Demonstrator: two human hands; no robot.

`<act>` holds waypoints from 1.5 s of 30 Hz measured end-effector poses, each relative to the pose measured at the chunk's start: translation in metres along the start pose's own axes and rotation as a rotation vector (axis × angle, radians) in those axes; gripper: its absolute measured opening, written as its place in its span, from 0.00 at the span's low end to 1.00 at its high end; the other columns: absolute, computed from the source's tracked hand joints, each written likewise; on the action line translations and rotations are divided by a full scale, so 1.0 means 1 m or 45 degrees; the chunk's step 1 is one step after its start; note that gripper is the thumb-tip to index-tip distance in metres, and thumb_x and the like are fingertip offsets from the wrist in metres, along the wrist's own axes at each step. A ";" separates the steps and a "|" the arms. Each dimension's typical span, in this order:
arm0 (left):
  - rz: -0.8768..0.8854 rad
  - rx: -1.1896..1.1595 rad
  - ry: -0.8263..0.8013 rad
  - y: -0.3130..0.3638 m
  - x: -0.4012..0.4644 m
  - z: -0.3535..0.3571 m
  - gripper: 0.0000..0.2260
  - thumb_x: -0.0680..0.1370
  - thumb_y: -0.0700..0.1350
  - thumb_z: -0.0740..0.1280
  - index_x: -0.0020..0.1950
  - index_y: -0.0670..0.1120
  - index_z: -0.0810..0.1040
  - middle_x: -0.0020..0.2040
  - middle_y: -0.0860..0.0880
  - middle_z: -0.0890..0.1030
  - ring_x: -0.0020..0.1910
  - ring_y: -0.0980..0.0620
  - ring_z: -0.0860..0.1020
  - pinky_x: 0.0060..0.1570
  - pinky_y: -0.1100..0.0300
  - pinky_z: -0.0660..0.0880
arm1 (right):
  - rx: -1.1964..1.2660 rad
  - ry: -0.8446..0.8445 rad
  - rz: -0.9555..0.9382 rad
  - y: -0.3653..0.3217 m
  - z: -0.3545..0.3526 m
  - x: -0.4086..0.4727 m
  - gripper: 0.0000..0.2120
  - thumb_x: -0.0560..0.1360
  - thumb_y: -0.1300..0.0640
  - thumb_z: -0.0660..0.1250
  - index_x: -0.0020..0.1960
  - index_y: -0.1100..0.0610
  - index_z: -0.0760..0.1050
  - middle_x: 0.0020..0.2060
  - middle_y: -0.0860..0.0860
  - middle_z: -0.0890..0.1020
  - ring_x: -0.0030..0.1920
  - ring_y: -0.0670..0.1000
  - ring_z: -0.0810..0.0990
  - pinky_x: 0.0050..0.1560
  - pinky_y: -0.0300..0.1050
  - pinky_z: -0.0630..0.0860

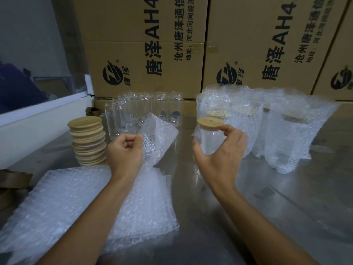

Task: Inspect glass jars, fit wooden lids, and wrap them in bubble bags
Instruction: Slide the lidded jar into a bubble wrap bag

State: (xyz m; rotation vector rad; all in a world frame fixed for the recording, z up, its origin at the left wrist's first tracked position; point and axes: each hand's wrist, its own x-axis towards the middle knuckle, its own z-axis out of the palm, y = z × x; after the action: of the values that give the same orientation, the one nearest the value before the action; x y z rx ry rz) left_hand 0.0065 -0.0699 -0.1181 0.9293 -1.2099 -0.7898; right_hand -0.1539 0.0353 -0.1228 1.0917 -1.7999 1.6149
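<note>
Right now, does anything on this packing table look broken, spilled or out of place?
Nothing stands out. The stack of wooden lids leans a little unevenly but stands. The right hand holds a lidded glass jar, the left hand grips a bubble bag, and the wrapped jars stand upright. No cracks or spills show.

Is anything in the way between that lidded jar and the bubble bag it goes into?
Nothing visible. The right hand holds the jar; the left hand pinches the bubble bag beside it, with only open air between.

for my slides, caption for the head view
Right hand holds a lidded glass jar; left hand lifts a bubble bag.
</note>
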 end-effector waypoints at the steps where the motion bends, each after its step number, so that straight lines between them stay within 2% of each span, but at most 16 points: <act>1: 0.005 -0.010 0.032 0.001 0.001 -0.001 0.10 0.78 0.42 0.71 0.37 0.49 0.77 0.31 0.52 0.79 0.26 0.64 0.73 0.30 0.70 0.71 | -0.015 -0.066 0.058 0.004 0.000 -0.001 0.33 0.68 0.49 0.80 0.65 0.62 0.70 0.57 0.56 0.73 0.56 0.56 0.73 0.55 0.58 0.75; 4: 0.060 -0.056 0.131 0.004 0.002 -0.004 0.07 0.79 0.43 0.69 0.41 0.47 0.77 0.37 0.47 0.81 0.34 0.56 0.78 0.37 0.59 0.75 | -0.021 -0.319 0.204 0.012 0.002 -0.006 0.42 0.67 0.44 0.80 0.72 0.56 0.63 0.62 0.53 0.73 0.60 0.54 0.76 0.57 0.60 0.77; 7: 0.346 -0.068 0.186 0.014 -0.002 -0.007 0.03 0.81 0.42 0.67 0.47 0.45 0.76 0.39 0.52 0.79 0.36 0.60 0.78 0.38 0.64 0.75 | -0.002 -0.562 0.312 0.021 0.007 -0.011 0.45 0.67 0.42 0.79 0.75 0.50 0.58 0.66 0.52 0.75 0.64 0.53 0.77 0.61 0.57 0.77; 11: 0.869 0.242 0.062 0.019 -0.008 -0.006 0.03 0.79 0.39 0.68 0.46 0.43 0.78 0.41 0.48 0.77 0.36 0.54 0.73 0.36 0.66 0.71 | 0.199 -0.759 0.433 0.031 0.015 -0.017 0.45 0.67 0.46 0.81 0.75 0.49 0.58 0.64 0.46 0.73 0.66 0.49 0.74 0.63 0.45 0.74; 13: 0.955 0.418 -0.086 0.013 -0.011 -0.003 0.04 0.78 0.38 0.69 0.43 0.42 0.79 0.39 0.50 0.76 0.34 0.53 0.73 0.34 0.60 0.73 | 0.278 -0.779 0.456 0.032 0.018 -0.018 0.47 0.67 0.45 0.82 0.76 0.49 0.58 0.62 0.43 0.71 0.64 0.46 0.73 0.63 0.43 0.73; 16: 0.713 0.564 -0.324 0.002 -0.017 0.003 0.06 0.76 0.38 0.72 0.40 0.44 0.78 0.36 0.52 0.78 0.33 0.53 0.75 0.36 0.49 0.77 | 0.268 -0.767 0.421 0.032 0.022 -0.017 0.45 0.67 0.47 0.82 0.75 0.50 0.60 0.61 0.42 0.72 0.62 0.45 0.74 0.60 0.41 0.72; 19: 0.514 0.624 -0.351 -0.003 -0.016 0.005 0.09 0.76 0.38 0.70 0.43 0.49 0.72 0.36 0.55 0.76 0.34 0.56 0.75 0.37 0.53 0.74 | 0.209 -0.772 0.412 0.033 0.022 -0.016 0.45 0.66 0.44 0.82 0.75 0.53 0.64 0.62 0.46 0.73 0.62 0.46 0.74 0.62 0.42 0.73; 21: 0.551 0.674 -0.344 -0.005 -0.013 0.005 0.10 0.75 0.33 0.67 0.42 0.47 0.71 0.37 0.51 0.75 0.35 0.48 0.75 0.38 0.51 0.73 | 0.266 -0.753 0.445 0.032 0.020 -0.017 0.42 0.65 0.43 0.82 0.72 0.51 0.68 0.60 0.45 0.74 0.59 0.44 0.75 0.59 0.38 0.73; 23: 0.533 0.732 -0.382 -0.006 -0.013 0.005 0.11 0.74 0.29 0.64 0.41 0.45 0.77 0.42 0.48 0.77 0.40 0.43 0.77 0.42 0.49 0.74 | 0.382 -0.683 0.488 0.029 0.017 -0.017 0.32 0.63 0.44 0.83 0.62 0.46 0.72 0.54 0.41 0.77 0.52 0.38 0.77 0.49 0.28 0.72; 26: 0.457 0.792 -0.421 -0.007 -0.013 0.005 0.12 0.75 0.29 0.65 0.46 0.42 0.85 0.49 0.45 0.81 0.48 0.43 0.79 0.52 0.50 0.76 | 0.625 -0.636 0.598 0.018 0.014 -0.016 0.27 0.60 0.46 0.85 0.52 0.44 0.74 0.46 0.42 0.82 0.45 0.34 0.81 0.42 0.28 0.74; 30: 0.430 0.809 -0.387 -0.008 -0.012 0.004 0.08 0.73 0.34 0.72 0.50 0.43 0.85 0.53 0.49 0.81 0.49 0.44 0.80 0.50 0.54 0.75 | 0.947 -0.643 0.785 0.006 0.016 -0.017 0.35 0.56 0.44 0.84 0.59 0.54 0.77 0.48 0.50 0.84 0.47 0.42 0.83 0.50 0.38 0.79; 33: 0.452 0.789 -0.417 -0.005 -0.013 0.004 0.15 0.69 0.39 0.79 0.55 0.43 0.84 0.54 0.51 0.80 0.47 0.46 0.79 0.49 0.55 0.74 | 1.119 -0.707 0.961 -0.004 0.018 -0.019 0.39 0.55 0.44 0.83 0.62 0.55 0.77 0.55 0.56 0.85 0.57 0.51 0.83 0.64 0.53 0.77; 36: 0.494 0.708 -0.426 -0.001 -0.014 0.005 0.21 0.64 0.44 0.83 0.55 0.44 0.83 0.51 0.54 0.76 0.42 0.51 0.75 0.45 0.57 0.72 | 1.305 -0.907 1.107 -0.014 0.016 -0.019 0.34 0.55 0.40 0.80 0.57 0.51 0.75 0.49 0.49 0.85 0.50 0.47 0.84 0.56 0.47 0.76; 38: 0.538 0.674 -0.441 0.000 -0.015 0.006 0.23 0.62 0.43 0.84 0.55 0.44 0.83 0.50 0.56 0.74 0.40 0.53 0.73 0.43 0.60 0.68 | 1.438 -1.053 1.155 -0.018 0.014 -0.021 0.31 0.59 0.40 0.79 0.57 0.48 0.73 0.49 0.49 0.84 0.48 0.48 0.84 0.49 0.43 0.77; 42: 0.551 0.576 -0.482 0.002 -0.020 0.008 0.24 0.61 0.43 0.84 0.54 0.45 0.82 0.49 0.58 0.73 0.35 0.57 0.71 0.41 0.61 0.69 | 1.512 -1.176 1.228 -0.020 0.014 -0.024 0.31 0.61 0.41 0.79 0.59 0.45 0.71 0.53 0.52 0.81 0.52 0.53 0.80 0.56 0.49 0.73; 45: 0.526 0.508 -0.498 0.003 -0.019 0.008 0.24 0.60 0.45 0.84 0.53 0.47 0.82 0.47 0.60 0.73 0.35 0.63 0.72 0.39 0.71 0.68 | 1.529 -1.124 1.253 -0.020 0.014 -0.026 0.37 0.68 0.46 0.79 0.72 0.49 0.68 0.56 0.55 0.81 0.53 0.54 0.79 0.59 0.50 0.73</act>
State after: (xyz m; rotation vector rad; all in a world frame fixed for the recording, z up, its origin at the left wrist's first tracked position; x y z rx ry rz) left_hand -0.0051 -0.0527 -0.1227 0.8171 -1.8780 -0.4093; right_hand -0.1209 0.0284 -0.1348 1.6917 -1.9351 3.4984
